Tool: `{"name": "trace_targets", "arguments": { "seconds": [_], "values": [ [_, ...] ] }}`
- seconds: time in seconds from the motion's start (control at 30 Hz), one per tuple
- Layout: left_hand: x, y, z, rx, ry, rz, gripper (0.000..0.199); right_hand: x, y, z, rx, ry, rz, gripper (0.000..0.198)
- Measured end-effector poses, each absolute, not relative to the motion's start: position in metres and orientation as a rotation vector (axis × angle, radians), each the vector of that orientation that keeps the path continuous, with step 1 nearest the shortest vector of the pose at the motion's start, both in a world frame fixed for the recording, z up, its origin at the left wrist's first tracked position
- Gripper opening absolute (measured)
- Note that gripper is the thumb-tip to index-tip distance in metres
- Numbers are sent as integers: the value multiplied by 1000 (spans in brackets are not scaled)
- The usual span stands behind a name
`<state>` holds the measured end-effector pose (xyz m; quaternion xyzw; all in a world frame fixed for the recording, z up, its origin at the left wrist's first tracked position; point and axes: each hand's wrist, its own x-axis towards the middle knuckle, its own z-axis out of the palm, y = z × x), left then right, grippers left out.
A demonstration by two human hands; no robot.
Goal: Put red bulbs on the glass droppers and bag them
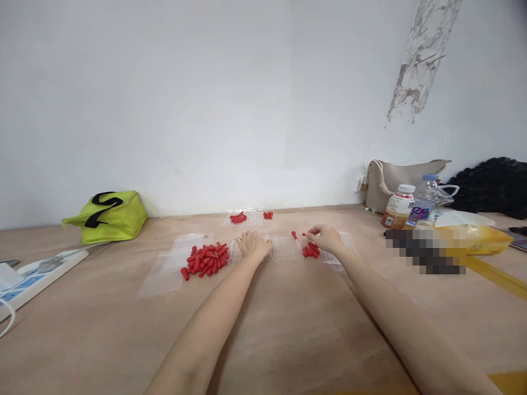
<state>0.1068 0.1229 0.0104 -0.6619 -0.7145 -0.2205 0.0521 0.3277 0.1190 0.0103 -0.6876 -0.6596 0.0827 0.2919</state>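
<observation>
A row of thin clear tubes (286, 248) lies side by side on the table, and my left hand (253, 245) rests over its left part, fingers spread. My right hand (326, 238) is pinched at the right of the row, with a small red rubber bulb (304, 235) at its fingertips. Close by, another red bulb (293, 235) sits at the far end of a tube. Several loose red bulbs (310, 250) lie just below my right hand. A larger pile of red bulbs (206, 260) is left of the tubes, partly on clear plastic bags (164, 272).
Near the wall lie bags with more red bulbs (238, 218). A lime-green bag (113, 219) and a white power strip (45, 277) are at left. At right stand a beige bag (399, 174), a drink bottle (398, 208), a clear bottle (424, 197) and a yellow tissue pack (481, 237).
</observation>
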Motion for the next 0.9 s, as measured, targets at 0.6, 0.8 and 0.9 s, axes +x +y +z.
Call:
{"name": "trace_targets", "arguments": {
  "seconds": [0.6, 0.8, 0.9],
  "values": [
    [110, 131, 28, -2128, -2345, -724, 25, 301, 113, 10, -1480, -1635, 339, 14],
    [67, 78, 36, -2520, -1860, -952, 15, 258, 93, 6, -1087, -1505, 831, 14],
    [37, 49, 24, -2722, -1524, -1049, 11, 235, 78, 1, -971, -1498, 948, 20]
  ]
}}
